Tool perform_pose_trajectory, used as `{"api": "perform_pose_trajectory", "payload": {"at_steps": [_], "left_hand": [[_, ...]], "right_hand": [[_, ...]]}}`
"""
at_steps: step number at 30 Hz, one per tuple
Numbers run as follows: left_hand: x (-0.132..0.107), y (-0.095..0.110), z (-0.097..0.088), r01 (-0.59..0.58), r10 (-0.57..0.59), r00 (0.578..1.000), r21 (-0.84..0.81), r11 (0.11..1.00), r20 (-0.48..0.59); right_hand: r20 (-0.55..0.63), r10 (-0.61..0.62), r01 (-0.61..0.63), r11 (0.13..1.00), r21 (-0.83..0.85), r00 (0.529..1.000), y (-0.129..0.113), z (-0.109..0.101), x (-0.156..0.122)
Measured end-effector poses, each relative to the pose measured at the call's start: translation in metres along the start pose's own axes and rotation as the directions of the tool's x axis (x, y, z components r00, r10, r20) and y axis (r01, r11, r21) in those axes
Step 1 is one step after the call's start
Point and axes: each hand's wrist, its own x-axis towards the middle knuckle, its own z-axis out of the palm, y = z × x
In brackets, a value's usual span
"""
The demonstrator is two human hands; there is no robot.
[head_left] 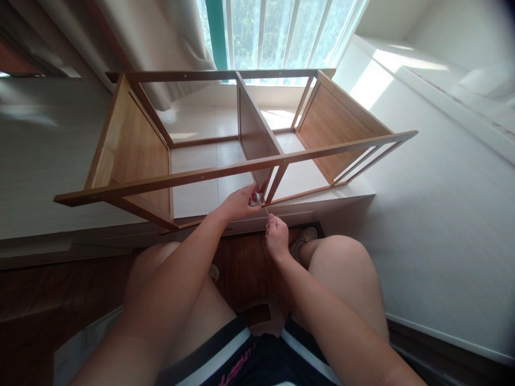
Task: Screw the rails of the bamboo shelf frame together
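Right fingers [272, 220] are pinching a thin rod [266, 210]; left fingers [246, 195] are half-curling at the wooden frame [201, 176], hold unclear; curtain [177, 37] hanging beyond.

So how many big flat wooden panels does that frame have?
3 in the wooden frame: a left panel at one end, a middle panel, and a right panel at the other end. The front rail partly covers them.

A home, judging by the curtain [177, 43] and wooden floor [245, 268].
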Motion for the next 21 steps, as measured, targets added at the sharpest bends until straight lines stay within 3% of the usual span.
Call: {"api": "perform_pose_trajectory", "payload": {"at_steps": [11,15,21], "left_hand": [[-0.0004,0.0031,-0.0014,0.008,-0.008,1.000,0.002,1.000,0.006],[0.0000,0.0019,-0.0007,0.002,-0.002,1.000,0.006,1.000,0.002],[0.0002,0.0009,-0.0001,-0.006,0.006,1.000,0.005,1.000,-0.003]], "right_hand": [[-0.068,-0.154,0.125,0.941,-0.314,0.986,-0.0005,-0.0043,0.0015],[-0.043,-0.217,0.180,0.891,-0.416,0.975,-0.0025,-0.0062,0.0010],[-0.012,-0.219,0.180,0.831,-0.526,0.976,-0.0062,-0.0065,-0.0006]]}}
